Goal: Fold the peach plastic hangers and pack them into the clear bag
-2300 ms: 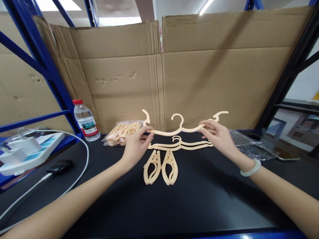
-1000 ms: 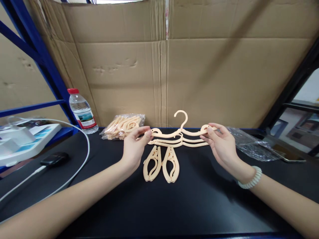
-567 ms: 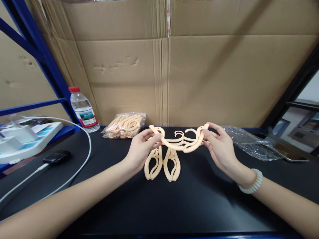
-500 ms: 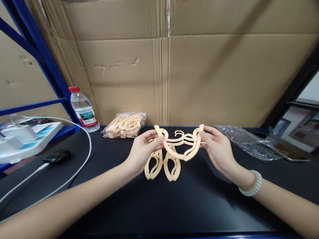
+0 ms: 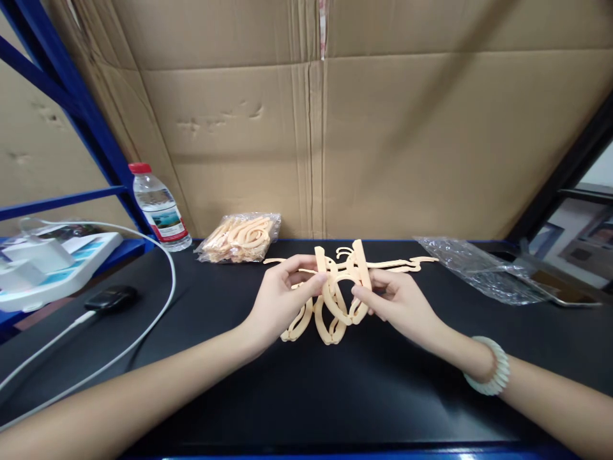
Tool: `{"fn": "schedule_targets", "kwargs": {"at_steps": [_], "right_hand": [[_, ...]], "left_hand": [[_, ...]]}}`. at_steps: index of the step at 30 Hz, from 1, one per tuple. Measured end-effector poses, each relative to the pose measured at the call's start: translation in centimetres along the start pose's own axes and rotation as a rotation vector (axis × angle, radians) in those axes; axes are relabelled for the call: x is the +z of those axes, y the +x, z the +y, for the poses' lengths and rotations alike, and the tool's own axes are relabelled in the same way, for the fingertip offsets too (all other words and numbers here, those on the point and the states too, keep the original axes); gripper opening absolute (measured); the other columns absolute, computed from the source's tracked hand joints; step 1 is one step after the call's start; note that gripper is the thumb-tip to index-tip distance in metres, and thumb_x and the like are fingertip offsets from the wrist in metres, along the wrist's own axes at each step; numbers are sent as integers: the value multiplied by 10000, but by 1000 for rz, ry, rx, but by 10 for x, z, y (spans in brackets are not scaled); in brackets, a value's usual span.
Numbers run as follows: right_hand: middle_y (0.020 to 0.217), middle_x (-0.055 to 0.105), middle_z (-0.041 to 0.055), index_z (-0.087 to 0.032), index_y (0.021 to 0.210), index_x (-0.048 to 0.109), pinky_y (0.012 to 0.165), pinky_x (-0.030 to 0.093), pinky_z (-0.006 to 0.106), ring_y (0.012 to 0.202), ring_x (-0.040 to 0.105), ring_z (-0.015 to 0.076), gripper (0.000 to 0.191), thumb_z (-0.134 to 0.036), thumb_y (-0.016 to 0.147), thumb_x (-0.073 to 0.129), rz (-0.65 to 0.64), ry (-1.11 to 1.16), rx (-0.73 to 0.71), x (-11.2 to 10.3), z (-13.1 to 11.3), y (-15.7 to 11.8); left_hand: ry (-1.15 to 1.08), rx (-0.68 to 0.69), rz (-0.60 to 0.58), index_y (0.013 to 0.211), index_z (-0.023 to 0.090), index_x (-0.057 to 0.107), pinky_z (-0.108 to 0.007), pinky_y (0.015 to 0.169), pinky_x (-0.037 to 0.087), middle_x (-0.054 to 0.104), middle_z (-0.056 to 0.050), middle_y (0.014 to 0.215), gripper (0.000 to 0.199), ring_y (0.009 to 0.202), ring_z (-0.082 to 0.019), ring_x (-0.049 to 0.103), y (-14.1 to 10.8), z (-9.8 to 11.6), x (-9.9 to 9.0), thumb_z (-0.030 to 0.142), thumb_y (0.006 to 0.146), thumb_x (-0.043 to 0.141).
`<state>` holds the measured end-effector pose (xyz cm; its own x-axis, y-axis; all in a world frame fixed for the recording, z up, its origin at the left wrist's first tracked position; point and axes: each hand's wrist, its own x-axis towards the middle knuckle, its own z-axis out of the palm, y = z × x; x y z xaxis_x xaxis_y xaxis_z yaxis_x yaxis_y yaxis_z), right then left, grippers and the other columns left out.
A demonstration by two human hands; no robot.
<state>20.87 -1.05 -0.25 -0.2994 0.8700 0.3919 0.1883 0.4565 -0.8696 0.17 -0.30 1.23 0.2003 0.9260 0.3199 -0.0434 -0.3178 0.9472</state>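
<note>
Between my two hands is a cream plastic folding hanger (image 5: pixel 343 313), its arms drawn close together and pointing up. My left hand (image 5: pixel 290 294) pinches its left arm, and my right hand (image 5: pixel 390 297) grips the right arm with thumb and fingers. Just behind and below lie folded hangers (image 5: pixel 329 332) of the same kind on the black table. Farther back, an unfolded hanger (image 5: pixel 393 264) stretches sideways, partly hidden by my hands and the held hanger.
A clear bag of cream hangers (image 5: pixel 239 238) and a water bottle (image 5: pixel 160 207) stand at the back left. A crumpled plastic bag (image 5: pixel 479 271) lies right, by a phone-like flat object (image 5: pixel 558 284). A white cable (image 5: pixel 173 281), black adapter (image 5: pixel 111 299) and power strip (image 5: pixel 96 262) occupy the left.
My hands have come closer together, folding the held hanger's arms inward from a wide spread to nearly parallel. The unfolded hanger behind now shows more.
</note>
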Motion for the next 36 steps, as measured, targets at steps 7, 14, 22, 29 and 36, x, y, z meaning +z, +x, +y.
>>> {"fn": "schedule_targets", "kwargs": {"at_steps": [7,14,22,29,36], "right_hand": [[594,564,-13,-190,701,614,402,387,230,471,491,115,256,-402,843,632,53,-19,4,2,-1,-2],[621,568,0,-176,718,621,471,397,248,534,501,128,282,-417,864,613,-18,-101,-22,7,0,-7],[645,570,9,-163,779,636,476,390,251,557,503,136,302,-436,888,569,-122,-114,8,11,-5,-11],[717,646,36,-154,807,630,496,453,236,602,594,147,248,-390,877,598,-193,-18,66,11,-8,-12],[691,606,7,-155,812,608,471,422,209,540,531,103,242,-382,895,587,-220,10,80,13,-12,-10]], "left_hand": [[73,101,-51,968,200,707,-305,779,568,714,-54,962,206,921,-217,668,-3,6,3,260,772,718],[103,82,-70,916,203,676,-271,718,562,692,-45,933,138,895,-203,660,-8,11,8,255,788,682],[243,98,-137,811,192,690,-266,664,514,697,-46,893,93,784,-191,634,-9,10,7,265,817,631],[152,-4,-200,927,147,694,-307,712,528,707,-79,883,218,836,-229,660,-7,15,9,330,815,657],[159,-66,-285,944,128,671,-340,794,526,698,-86,949,235,899,-238,658,-3,21,5,323,813,663]]}}
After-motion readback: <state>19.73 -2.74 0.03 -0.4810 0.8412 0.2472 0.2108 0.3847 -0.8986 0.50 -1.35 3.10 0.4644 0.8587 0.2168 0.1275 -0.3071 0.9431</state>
